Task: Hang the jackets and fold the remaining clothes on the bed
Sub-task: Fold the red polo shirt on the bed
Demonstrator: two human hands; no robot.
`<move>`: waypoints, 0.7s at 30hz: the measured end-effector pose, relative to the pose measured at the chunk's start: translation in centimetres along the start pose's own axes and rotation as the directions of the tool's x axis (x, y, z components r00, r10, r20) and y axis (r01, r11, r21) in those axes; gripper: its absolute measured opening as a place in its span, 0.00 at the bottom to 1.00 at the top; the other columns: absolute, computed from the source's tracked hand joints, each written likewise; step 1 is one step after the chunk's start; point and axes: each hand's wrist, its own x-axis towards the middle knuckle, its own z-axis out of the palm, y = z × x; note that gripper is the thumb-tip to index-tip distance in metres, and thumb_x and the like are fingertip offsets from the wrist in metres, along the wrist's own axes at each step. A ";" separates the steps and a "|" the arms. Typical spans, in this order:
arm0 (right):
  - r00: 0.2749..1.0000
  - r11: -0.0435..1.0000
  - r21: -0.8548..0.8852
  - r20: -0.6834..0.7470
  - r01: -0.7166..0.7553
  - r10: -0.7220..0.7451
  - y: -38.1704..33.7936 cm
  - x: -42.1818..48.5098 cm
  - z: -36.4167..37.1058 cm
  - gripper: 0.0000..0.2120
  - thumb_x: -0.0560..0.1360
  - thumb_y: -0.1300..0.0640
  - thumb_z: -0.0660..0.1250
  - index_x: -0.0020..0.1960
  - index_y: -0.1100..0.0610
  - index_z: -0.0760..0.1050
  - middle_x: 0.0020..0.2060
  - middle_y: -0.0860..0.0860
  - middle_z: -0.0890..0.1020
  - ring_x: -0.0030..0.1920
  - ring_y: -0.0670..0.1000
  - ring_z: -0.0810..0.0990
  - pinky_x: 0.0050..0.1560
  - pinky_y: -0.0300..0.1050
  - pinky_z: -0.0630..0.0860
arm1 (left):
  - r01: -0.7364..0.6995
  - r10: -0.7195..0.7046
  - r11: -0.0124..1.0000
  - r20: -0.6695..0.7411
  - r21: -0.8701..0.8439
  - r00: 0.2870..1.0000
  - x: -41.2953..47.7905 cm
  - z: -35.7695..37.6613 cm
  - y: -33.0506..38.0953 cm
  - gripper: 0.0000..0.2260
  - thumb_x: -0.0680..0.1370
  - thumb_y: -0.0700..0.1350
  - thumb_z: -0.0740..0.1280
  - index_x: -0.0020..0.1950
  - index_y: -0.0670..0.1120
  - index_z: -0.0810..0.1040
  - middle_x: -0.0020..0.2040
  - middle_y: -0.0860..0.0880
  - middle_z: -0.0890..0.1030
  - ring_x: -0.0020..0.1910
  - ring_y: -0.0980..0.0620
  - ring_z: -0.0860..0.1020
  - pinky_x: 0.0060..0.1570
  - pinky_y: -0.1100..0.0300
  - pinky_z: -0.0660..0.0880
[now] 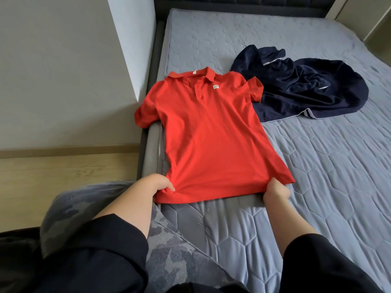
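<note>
Hands: left hand (pixel 159 186) and right hand (pixel 275 190) apart, each pinching hem of red polo shirt (pixel 207 132) | navy garment (pixel 300 87) crumpled just beside shirt's sleeve

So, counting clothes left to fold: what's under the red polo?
One sleeve overlaps the navy garment; the rest lies on the quilted bed cover. Anything beneath is hidden.

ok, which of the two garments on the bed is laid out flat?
The red polo shirt, spread front up, with the left hand and right hand gripping its hem. The navy white-trimmed garment beside it lies crumpled.
</note>
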 end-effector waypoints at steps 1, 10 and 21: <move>1.000 0.997 0.074 0.009 -0.015 0.014 -0.1 -0.2 -0.1 0.21 0.71 0.59 0.64 0.64 0.57 0.71 0.49 0.51 0.77 0.46 0.55 0.77 0.43 0.46 0.74 | -0.001 0.001 0.999 0.002 0.037 1.000 0.1 0.0 0.0 0.23 0.77 0.47 0.68 0.67 0.37 0.68 0.61 0.40 0.74 0.52 0.42 0.76 0.55 0.53 0.73; 0.987 0.981 -0.142 -0.074 0.131 -0.142 -1.7 1.9 -1.7 0.17 0.77 0.57 0.60 0.64 0.62 0.72 0.59 0.58 0.78 0.52 0.55 0.78 0.45 0.44 0.70 | -0.034 0.090 0.912 -0.118 0.409 0.989 0.4 0.2 -0.6 0.30 0.75 0.58 0.67 0.68 0.37 0.70 0.60 0.42 0.78 0.55 0.45 0.78 0.53 0.57 0.73; 0.959 0.922 -0.287 -0.034 0.260 -0.281 -1.1 3.0 -1.0 0.14 0.77 0.55 0.61 0.60 0.60 0.75 0.54 0.58 0.80 0.53 0.60 0.79 0.54 0.49 0.74 | -0.135 0.190 0.979 -0.431 0.156 0.882 1.8 0.0 0.4 0.16 0.79 0.49 0.63 0.53 0.36 0.77 0.56 0.38 0.79 0.55 0.40 0.77 0.44 0.57 0.68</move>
